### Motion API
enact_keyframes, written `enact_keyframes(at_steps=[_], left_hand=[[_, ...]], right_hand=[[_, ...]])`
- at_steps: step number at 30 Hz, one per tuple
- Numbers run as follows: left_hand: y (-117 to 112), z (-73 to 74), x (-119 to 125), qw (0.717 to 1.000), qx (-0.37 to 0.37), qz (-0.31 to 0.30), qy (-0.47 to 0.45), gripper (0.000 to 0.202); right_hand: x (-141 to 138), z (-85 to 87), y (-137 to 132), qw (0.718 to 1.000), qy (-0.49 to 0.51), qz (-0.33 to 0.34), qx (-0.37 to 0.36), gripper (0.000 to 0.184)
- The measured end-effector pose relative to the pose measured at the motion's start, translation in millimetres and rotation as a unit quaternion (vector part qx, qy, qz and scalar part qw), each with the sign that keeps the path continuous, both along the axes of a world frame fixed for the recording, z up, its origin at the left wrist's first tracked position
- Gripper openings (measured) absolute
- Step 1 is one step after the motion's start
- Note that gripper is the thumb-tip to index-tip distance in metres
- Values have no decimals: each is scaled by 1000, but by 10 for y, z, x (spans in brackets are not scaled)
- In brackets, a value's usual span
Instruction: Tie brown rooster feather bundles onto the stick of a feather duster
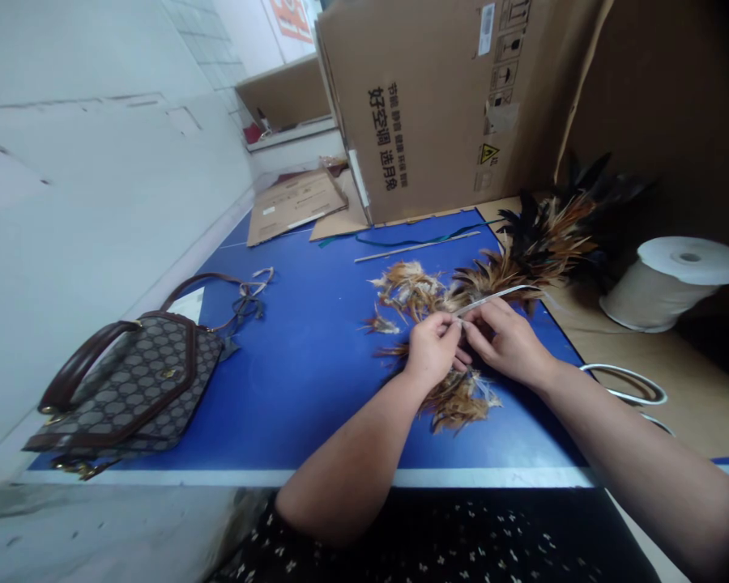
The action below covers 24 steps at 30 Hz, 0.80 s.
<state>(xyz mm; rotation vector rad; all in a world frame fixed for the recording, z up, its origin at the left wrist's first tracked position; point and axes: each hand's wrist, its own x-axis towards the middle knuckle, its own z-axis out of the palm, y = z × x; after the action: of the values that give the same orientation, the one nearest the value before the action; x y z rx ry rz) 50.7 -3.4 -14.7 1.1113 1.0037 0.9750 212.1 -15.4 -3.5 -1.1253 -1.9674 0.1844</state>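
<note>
My left hand [432, 348] and my right hand [505, 336] meet over the blue table with fingertips pinched together. A narrow pale strip [499, 295] runs from between their fingertips up to the right. Whether a small feather is also in the pinch is hidden. Just beyond my hands lies a loose pile of brown and cream feathers [408, 285]. More brown feathers [458, 402] lie beneath and in front of them. A long bunch of brown and black feathers [543, 239] stretches away to the upper right.
A large cardboard box [437, 113] stands at the back, with flat cardboard [295, 202] beside it. A spool of pale ribbon [662, 283] and a white cord loop [637, 380] are at right. A patterned handbag [149, 376] lies left. A thin stick [416, 246] and green ribbon [394, 239] lie behind.
</note>
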Motion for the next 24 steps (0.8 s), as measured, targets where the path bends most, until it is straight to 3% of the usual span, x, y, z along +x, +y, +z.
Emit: enact_keyframes(at_steps=[4, 13, 24], left_hand=[[6, -14, -17, 1000, 6, 6, 6, 36], [-5, -14, -56, 998, 5, -61, 7, 39], [16, -60, -40, 999, -15, -49, -2, 39]], right_hand=[[12, -31, 7, 1000, 1, 10, -8, 5], [49, -34, 11, 999, -8, 33, -23, 5], [41, -79, 22, 999, 2, 27, -42, 12]])
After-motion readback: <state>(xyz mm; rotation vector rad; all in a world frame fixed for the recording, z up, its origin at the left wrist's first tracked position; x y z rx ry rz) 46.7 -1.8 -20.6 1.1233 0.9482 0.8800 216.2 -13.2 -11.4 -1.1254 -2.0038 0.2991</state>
